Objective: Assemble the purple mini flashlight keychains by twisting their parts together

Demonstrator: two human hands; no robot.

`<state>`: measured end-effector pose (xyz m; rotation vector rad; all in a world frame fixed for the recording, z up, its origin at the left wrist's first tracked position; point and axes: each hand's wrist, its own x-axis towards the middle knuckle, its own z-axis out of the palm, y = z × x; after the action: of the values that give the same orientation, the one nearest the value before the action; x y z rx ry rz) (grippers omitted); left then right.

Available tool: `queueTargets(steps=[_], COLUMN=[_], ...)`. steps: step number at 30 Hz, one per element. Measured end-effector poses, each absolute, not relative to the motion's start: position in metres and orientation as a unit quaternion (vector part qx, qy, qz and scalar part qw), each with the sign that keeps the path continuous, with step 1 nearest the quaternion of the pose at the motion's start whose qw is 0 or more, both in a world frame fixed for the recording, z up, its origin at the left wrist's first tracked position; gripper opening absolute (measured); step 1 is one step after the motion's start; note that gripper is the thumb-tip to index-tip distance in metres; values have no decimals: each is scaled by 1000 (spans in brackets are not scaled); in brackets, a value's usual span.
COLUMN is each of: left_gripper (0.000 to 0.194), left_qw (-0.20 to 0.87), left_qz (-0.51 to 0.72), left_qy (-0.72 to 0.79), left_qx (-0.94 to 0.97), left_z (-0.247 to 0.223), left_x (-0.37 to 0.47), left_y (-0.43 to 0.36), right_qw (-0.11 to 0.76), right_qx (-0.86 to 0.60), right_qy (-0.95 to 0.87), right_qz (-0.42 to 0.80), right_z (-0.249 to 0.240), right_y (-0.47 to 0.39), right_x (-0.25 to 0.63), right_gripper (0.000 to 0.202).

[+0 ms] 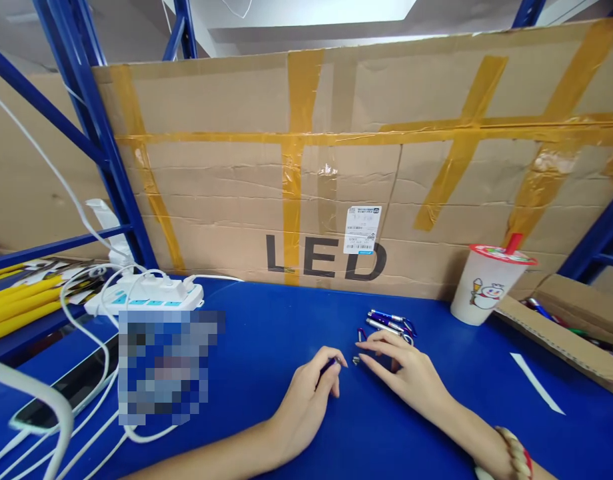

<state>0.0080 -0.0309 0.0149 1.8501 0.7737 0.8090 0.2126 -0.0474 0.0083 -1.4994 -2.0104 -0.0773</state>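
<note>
My left hand (pixel 306 400) is closed around a slim dark-blue tube (pixel 328 365), mostly hidden by the fingers. To its right, my right hand (pixel 401 367) reaches over the blue tabletop with thumb and fingers apart. By its thumb tip is a small silver piece (pixel 356 360); I cannot tell whether they touch. A small dark clip (pixel 361 335) lies by the index fingertip. Just beyond the right hand rests a small bunch of slim blue and silver metal tubes (pixel 386 320) with carabiner clips, partly covered by the fingers.
A white cup (pixel 489 290) with a red straw stands at back right, beside an open cardboard box (pixel 546 333) of pen-like items. A white strip (pixel 536 383) lies nearer. Left are a power strip (pixel 146 297), cables and a phone (pixel 71 387). Taped cardboard (pixel 226 200) walls the back.
</note>
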Motion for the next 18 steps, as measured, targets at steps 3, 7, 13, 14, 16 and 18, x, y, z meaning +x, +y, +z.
queueTargets(steps=[3,7,13,14,16,18], left_gripper=[26,26,25,26,27,27], left_qw=[512,524,534,537,540,542], left_qz=[328,323,323,325,329,332], left_qy=[310,322,325,322,315,309], left_qx=[731,720,711,709,708,708], left_z=[13,13,13,13,13,13], left_x=[8,6,5,5,5,5], left_y=[-32,-37,-42,-42,-43,-43], right_qw=[290,274,269,271,267,262], right_qx=[-555,-534,-515,-518,-526,-532], right_qy=[-776,-792,-808,-807,-805,-804], right_qz=[-72,-113,-97,-88,-66,-46], right_z=[8,5,1,0,0,0], right_y=[-50,-52,-51,-50,-51,-51], right_x=[211,208,210,210,209,208], right_gripper=[23,27,29,29,29,28])
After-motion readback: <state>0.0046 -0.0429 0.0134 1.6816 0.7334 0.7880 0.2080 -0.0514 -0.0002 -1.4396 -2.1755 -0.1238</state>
